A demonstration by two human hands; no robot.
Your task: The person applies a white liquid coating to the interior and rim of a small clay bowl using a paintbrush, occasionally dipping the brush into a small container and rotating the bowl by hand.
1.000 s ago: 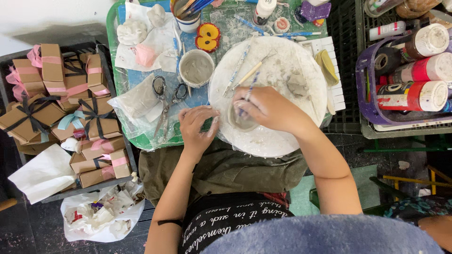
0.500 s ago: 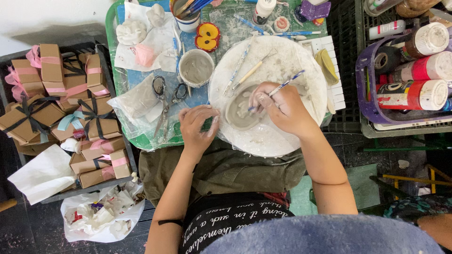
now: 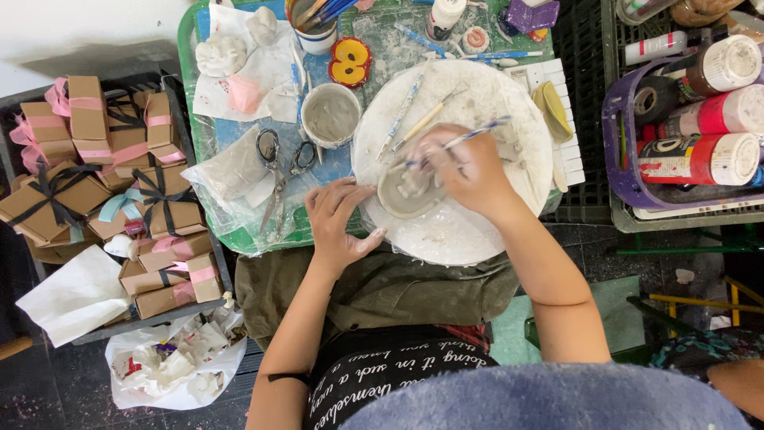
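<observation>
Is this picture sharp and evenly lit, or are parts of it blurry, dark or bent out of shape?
Head view: the light is soft and even over the round white board and the hands, with no hard glare; the floor at the lower left falls dark; the right hand with its thin tool looks slightly soft; the wide lens bends the edges; the blue cloth at the bottom is close and out of focus.

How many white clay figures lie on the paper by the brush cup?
2. The larger figure lies on the white paper left of the brush cup; the smaller figure sits between them, nearer the table edge. Others may be hidden.
</observation>
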